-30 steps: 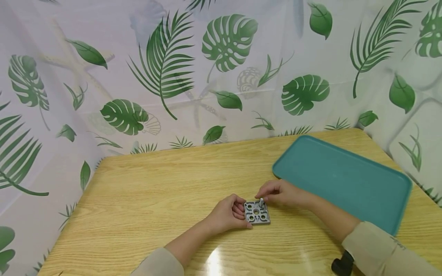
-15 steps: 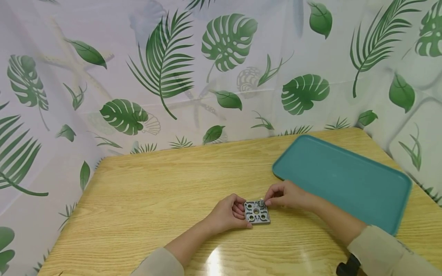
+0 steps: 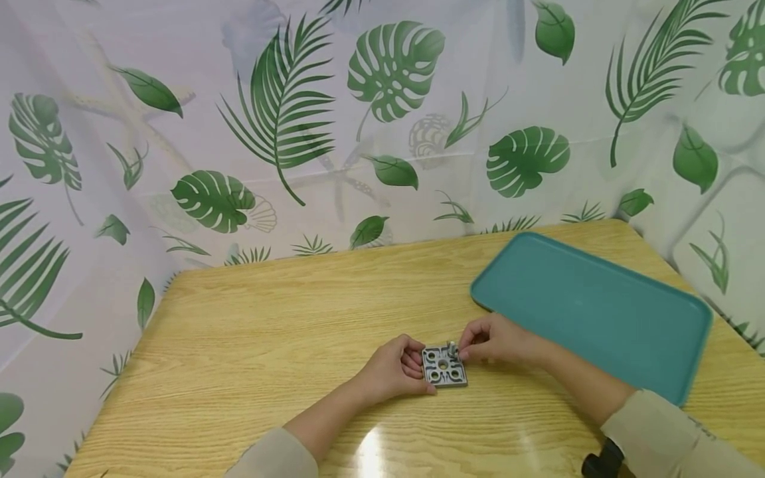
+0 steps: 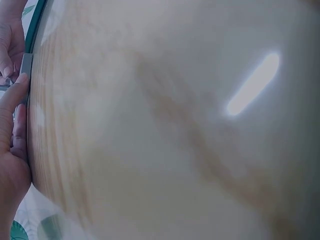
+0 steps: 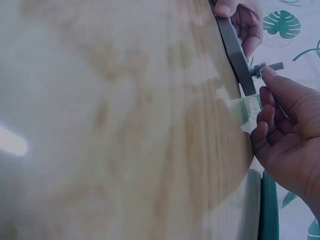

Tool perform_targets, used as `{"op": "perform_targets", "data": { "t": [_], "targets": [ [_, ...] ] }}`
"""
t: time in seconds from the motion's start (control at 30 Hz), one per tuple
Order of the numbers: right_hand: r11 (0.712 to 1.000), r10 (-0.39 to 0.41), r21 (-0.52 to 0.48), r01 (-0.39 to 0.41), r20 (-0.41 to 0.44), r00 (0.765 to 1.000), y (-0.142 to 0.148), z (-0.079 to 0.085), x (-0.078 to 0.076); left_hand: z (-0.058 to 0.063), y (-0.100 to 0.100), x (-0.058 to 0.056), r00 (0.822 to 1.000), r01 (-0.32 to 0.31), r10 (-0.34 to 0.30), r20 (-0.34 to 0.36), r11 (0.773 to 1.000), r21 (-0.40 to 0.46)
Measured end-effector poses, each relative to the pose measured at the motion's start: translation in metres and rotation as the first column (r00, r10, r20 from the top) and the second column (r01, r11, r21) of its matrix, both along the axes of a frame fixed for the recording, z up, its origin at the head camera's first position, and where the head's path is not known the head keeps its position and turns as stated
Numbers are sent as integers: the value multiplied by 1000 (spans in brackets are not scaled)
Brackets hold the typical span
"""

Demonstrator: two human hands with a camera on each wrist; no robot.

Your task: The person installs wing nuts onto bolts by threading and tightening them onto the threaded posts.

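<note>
A square grey metal plate point(image 3: 443, 365) with several round holes lies on the wooden table. My left hand point(image 3: 391, 373) grips its left side, thumb along the near edge and fingers behind. A threaded bolt point(image 3: 451, 349) stands upright at the plate's far right corner. Beside it, my right hand point(image 3: 499, 340) pinches low on the bolt with thumb and forefinger. In the right wrist view the bolt point(image 5: 277, 66) sticks out from the plate point(image 5: 235, 52), with a wider, nut-like part near the thumb. The forefinger's contact is partly hidden there.
A teal tray point(image 3: 588, 312) lies on the table point(image 3: 287, 318) at the right, just behind my right forearm. A leaf-patterned cloth point(image 3: 382, 159) hangs around the back and sides. Something black point(image 3: 603, 459) is strapped by the right sleeve.
From above and behind the bolt, my right fingers have come round to its right side, lower down. The left hand and plate have stayed in place.
</note>
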State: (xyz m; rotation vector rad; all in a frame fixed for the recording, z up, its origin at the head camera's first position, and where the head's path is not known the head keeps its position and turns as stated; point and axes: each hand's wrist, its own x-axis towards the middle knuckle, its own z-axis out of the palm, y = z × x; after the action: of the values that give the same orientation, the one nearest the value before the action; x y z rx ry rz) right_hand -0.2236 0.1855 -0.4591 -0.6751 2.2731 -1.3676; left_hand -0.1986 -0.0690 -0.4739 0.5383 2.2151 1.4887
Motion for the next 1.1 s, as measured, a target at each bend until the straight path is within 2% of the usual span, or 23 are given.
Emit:
{"op": "perform_targets", "data": {
  "t": [0.2,0.43,0.53,0.83,1.1],
  "targets": [
    [1000,6,-22,-7,-52,999,1,2,-8,1,0,0,1000,3,-3,-11,1000,-13],
    [989,134,-47,-141,-135,982,-6,5,-17,-2,0,-1,1000,2,-2,-7,1000,-21],
    [984,162,-51,-171,-150,975,-8,4,-18,-2,-1,-1,1000,5,-5,-6,1000,-17],
    [992,122,-19,-126,-134,983,-4,0,-19,-1,0,0,1000,8,-8,-4,1000,-6],
    [997,80,4,-80,-70,994,2,3,-10,-1,0,0,1000,-2,2,12,1000,2]
  ]
}}
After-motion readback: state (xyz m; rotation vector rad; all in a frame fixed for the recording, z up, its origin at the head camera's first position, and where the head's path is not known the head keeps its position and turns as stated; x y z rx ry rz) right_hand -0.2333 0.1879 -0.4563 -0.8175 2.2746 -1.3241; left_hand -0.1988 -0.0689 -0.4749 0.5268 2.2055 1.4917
